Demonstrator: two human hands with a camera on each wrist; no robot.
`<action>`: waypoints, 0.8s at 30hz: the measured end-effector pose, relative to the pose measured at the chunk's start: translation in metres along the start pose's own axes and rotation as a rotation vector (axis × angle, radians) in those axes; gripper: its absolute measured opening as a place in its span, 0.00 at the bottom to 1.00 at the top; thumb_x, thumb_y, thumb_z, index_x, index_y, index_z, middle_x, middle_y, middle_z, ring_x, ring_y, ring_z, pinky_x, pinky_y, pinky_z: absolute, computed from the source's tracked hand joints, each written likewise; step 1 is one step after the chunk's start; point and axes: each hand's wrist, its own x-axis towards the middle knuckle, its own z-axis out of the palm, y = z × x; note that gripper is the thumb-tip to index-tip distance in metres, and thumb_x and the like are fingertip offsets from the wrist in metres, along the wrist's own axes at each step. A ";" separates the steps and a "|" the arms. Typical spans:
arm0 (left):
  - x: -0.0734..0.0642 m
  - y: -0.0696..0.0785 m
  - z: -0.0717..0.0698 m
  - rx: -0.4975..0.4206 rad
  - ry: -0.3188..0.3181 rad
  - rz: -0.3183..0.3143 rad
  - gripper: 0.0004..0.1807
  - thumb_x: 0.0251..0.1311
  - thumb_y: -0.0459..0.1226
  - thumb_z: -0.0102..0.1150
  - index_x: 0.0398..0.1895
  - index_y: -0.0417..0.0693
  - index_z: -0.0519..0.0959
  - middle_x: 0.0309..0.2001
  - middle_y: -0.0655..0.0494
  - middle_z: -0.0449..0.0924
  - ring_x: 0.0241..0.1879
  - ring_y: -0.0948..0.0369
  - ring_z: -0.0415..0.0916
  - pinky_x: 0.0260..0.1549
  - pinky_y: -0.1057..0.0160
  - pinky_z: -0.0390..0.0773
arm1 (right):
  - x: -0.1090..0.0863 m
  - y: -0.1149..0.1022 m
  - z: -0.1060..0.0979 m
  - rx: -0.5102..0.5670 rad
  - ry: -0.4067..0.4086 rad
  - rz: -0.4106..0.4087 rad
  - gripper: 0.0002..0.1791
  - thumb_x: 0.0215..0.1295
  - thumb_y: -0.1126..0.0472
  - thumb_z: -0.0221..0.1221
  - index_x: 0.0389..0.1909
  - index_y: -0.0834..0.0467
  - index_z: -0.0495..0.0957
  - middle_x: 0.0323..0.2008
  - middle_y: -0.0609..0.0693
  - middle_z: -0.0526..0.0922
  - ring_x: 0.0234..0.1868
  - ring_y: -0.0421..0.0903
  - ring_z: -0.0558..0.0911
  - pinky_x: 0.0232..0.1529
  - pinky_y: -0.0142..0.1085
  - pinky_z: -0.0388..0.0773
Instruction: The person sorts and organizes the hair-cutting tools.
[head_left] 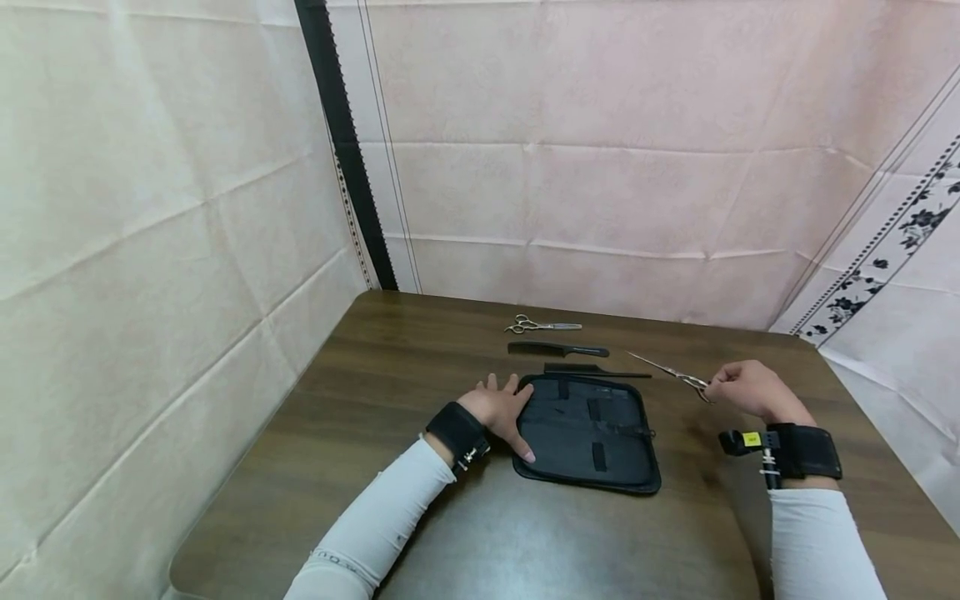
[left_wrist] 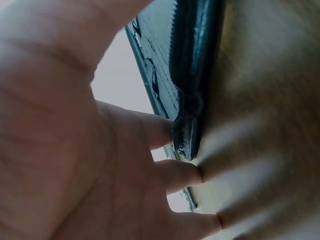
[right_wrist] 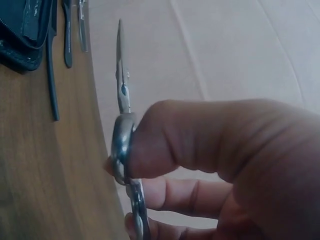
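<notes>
A black zippered case [head_left: 618, 450] lies flat on the table with several small straps across its inside. My left hand [head_left: 501, 410] rests spread at its left edge, the thumb over the rim; in the left wrist view the fingers touch the zipper edge [left_wrist: 187, 100]. To the right of the case, my right hand [head_left: 757, 390] pinches a pair of silver scissors [head_left: 678, 375] by the finger rings, blades pointing away to the left. In the right wrist view the scissors [right_wrist: 122, 95] are raised off the table, blades together.
Behind the case lie a thin-handled tail comb [head_left: 592, 370], a black comb [head_left: 558, 348] and a second pair of scissors [head_left: 543, 325], roughly in parallel. The brown wooden table [head_left: 360, 375] meets hanging pale cloth [head_left: 615, 200] at its back and left sides.
</notes>
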 end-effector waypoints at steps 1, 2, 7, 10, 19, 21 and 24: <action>0.000 0.000 0.000 0.000 0.000 -0.001 0.68 0.47 0.70 0.72 0.86 0.63 0.45 0.86 0.49 0.38 0.83 0.35 0.37 0.76 0.34 0.54 | 0.000 -0.001 0.000 -0.002 -0.001 -0.009 0.11 0.68 0.55 0.62 0.35 0.60 0.83 0.40 0.54 0.82 0.41 0.52 0.75 0.38 0.39 0.69; 0.000 0.000 0.000 0.000 -0.001 -0.001 0.68 0.47 0.70 0.72 0.86 0.62 0.45 0.86 0.49 0.38 0.82 0.35 0.37 0.76 0.34 0.54 | -0.001 -0.001 -0.001 -0.003 -0.003 -0.017 0.11 0.68 0.55 0.62 0.35 0.60 0.83 0.40 0.54 0.82 0.40 0.51 0.75 0.38 0.39 0.69; 0.002 -0.001 0.000 0.000 -0.005 0.002 0.68 0.47 0.70 0.73 0.86 0.62 0.45 0.86 0.49 0.37 0.82 0.35 0.37 0.77 0.34 0.53 | -0.001 -0.001 -0.002 0.005 -0.023 -0.055 0.08 0.68 0.58 0.62 0.34 0.59 0.83 0.39 0.53 0.82 0.38 0.49 0.75 0.38 0.39 0.69; 0.003 -0.001 0.000 -0.004 -0.004 0.002 0.68 0.47 0.70 0.73 0.86 0.62 0.45 0.86 0.49 0.37 0.82 0.34 0.36 0.77 0.34 0.53 | -0.002 -0.002 -0.003 0.004 -0.031 -0.067 0.08 0.67 0.59 0.62 0.33 0.59 0.83 0.37 0.51 0.82 0.36 0.47 0.74 0.37 0.39 0.69; 0.003 0.000 0.002 0.006 0.006 0.004 0.68 0.47 0.70 0.73 0.86 0.61 0.45 0.86 0.48 0.38 0.83 0.35 0.37 0.78 0.35 0.52 | -0.006 -0.001 -0.006 -0.014 -0.059 -0.086 0.07 0.67 0.60 0.61 0.30 0.59 0.83 0.32 0.48 0.80 0.35 0.46 0.74 0.37 0.39 0.69; 0.003 0.000 0.002 0.005 0.007 0.004 0.68 0.46 0.70 0.73 0.86 0.61 0.45 0.86 0.49 0.38 0.83 0.35 0.37 0.77 0.35 0.52 | -0.007 0.000 -0.006 -0.014 -0.076 -0.092 0.06 0.65 0.62 0.61 0.30 0.60 0.83 0.32 0.48 0.81 0.35 0.46 0.75 0.37 0.39 0.70; 0.002 0.000 0.002 0.003 0.010 -0.002 0.69 0.46 0.70 0.73 0.86 0.62 0.45 0.86 0.49 0.38 0.83 0.35 0.37 0.77 0.35 0.53 | -0.007 0.000 -0.005 -0.009 -0.106 -0.099 0.05 0.63 0.63 0.62 0.30 0.59 0.83 0.32 0.48 0.81 0.35 0.46 0.75 0.37 0.39 0.71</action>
